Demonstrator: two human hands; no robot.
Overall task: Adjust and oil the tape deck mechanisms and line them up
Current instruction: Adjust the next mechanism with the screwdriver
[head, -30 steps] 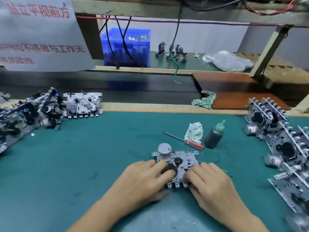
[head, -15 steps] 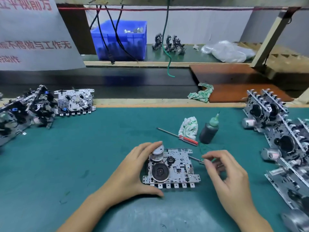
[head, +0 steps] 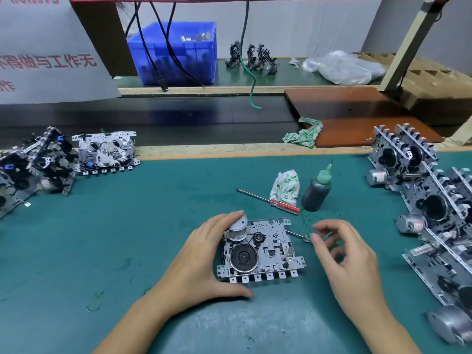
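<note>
Teal matting [head: 127, 238] covers the bench, scuffed pale along its near edge. Nearest the wearer, the left hand [head: 196, 261] cups the tape deck mechanism [head: 265, 251] from its nine o'clock side, thumb lying along the near edge and fingers curled over the silver motor can [head: 237, 227] at the top corner. That mechanism lies flat at the mat's centre, its black flywheel [head: 244, 257] facing up. At three o'clock of it, the right hand [head: 347, 254] pinches a thin green-handled tool [head: 305, 236] between thumb and fingertips, the metal tip reaching the mechanism's right edge.

Farther out, at one o'clock, a red-handled screwdriver [head: 270, 201] lies just beside a crumpled rag [head: 286, 186] and a dark oil bottle [head: 316, 191] with a green nozzle. A row of leaning mechanisms [head: 421, 195] runs along three o'clock; another pile [head: 63, 159] sits at ten o'clock. Beyond the wooden edging is a second rag [head: 304, 135] at one o'clock, then a blue bin [head: 176, 52] at twelve, and a clear plastic bag [head: 342, 66].
</note>
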